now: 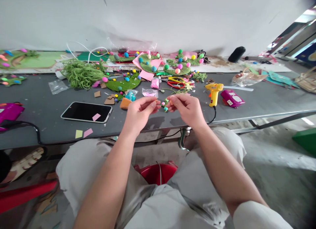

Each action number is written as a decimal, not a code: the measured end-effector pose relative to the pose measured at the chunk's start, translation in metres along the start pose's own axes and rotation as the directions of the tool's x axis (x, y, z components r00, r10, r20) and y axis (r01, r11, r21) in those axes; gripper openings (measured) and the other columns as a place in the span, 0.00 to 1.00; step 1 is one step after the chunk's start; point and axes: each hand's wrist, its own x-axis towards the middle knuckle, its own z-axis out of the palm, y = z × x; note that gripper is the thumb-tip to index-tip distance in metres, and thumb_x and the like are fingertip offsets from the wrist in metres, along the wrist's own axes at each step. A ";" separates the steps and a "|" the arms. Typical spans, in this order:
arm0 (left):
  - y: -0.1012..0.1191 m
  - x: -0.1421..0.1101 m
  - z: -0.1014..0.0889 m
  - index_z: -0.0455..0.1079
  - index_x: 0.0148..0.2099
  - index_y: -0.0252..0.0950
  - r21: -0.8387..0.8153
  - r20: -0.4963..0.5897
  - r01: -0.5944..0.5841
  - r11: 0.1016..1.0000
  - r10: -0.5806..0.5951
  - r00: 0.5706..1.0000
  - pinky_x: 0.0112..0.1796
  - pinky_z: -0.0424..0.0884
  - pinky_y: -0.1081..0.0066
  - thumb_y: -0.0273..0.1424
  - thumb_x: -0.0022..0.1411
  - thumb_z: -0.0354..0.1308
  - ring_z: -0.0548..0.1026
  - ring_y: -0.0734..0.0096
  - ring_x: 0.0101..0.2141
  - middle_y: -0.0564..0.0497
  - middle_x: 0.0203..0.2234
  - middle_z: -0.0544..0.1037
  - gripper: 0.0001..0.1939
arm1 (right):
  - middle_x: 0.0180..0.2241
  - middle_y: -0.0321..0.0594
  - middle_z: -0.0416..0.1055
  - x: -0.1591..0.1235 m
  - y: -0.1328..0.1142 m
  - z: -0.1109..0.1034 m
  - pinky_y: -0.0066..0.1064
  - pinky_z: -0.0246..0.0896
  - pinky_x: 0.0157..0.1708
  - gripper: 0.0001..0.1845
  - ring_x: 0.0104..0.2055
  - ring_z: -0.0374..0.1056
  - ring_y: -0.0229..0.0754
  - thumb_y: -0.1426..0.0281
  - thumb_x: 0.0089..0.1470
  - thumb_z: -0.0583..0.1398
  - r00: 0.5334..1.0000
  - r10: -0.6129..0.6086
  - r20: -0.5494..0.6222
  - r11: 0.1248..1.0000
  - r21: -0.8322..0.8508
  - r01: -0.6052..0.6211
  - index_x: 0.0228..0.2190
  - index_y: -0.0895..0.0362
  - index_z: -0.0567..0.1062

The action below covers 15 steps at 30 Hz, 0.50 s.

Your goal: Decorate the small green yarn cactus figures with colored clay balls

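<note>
A small green craft piece (165,105) dotted with tiny pom-poms sits at the fingertips of a person's right hand (186,107), above the near part of a gray surface (138,118), to the left of a yellow glue gun (214,93). The right hand's thumb and fingers pinch the piece. The left hand (145,107), farther from the glue gun, faces it with thumb and fingers drawn together; anything between them is too small to tell. The two hands are near each other but apart.

Beyond the hands, left of the glue gun, lie a small clear packet with pink contents (149,92) and tools with red and yellow handles (176,84). Farther left of the gun is a green leaf shape (125,82) studded with colored pom-poms, and past it a tangled bundle of green cord (80,74). Well to the gun's left and toward the person, a smartphone (82,112) lies flat, a pink paper slip (96,117) resting on its dark screen.

Just right of the glue gun stands a magenta packet (232,98); farther right and beyond are a crumpled clear bag (249,78) and turquoise sheets (277,78). A black cord (214,115) runs from the gun's handle. Below and left of the gun, a red stool (158,173) shows between the person's knees.
</note>
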 end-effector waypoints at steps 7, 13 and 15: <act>0.002 -0.002 0.000 0.79 0.42 0.35 0.079 0.004 -0.009 0.997 0.009 1.000 0.38 0.81 0.65 0.44 0.59 0.71 0.83 0.66 0.31 0.46 0.35 0.85 0.18 | 0.38 0.40 0.81 -0.001 -0.003 0.000 0.34 0.74 0.40 0.13 0.38 0.77 0.41 0.60 0.58 0.68 0.997 -0.067 -0.025 0.997 -0.050 0.066 0.41 0.55 0.83; 0.002 -0.002 -0.002 0.80 0.35 0.37 0.142 -0.047 -0.066 0.988 0.073 0.996 0.27 0.76 0.71 0.46 0.59 0.71 0.77 0.71 0.22 0.51 0.24 0.81 0.17 | 0.24 0.35 0.77 -0.001 -0.002 0.000 0.28 0.68 0.28 0.11 0.27 0.71 0.35 0.61 0.56 0.70 0.999 -0.036 -0.018 0.999 -0.018 0.036 0.30 0.56 0.82; 0.000 -0.001 -0.003 0.81 0.39 0.37 0.124 -0.056 -0.077 0.989 0.085 0.995 0.33 0.79 0.69 0.43 0.60 0.71 0.81 0.69 0.28 0.49 0.30 0.84 0.14 | 0.32 0.37 0.81 0.001 -0.003 -0.002 0.29 0.73 0.35 0.09 0.34 0.76 0.38 0.64 0.54 0.71 0.996 -0.068 -0.049 0.998 -0.005 0.068 0.35 0.55 0.83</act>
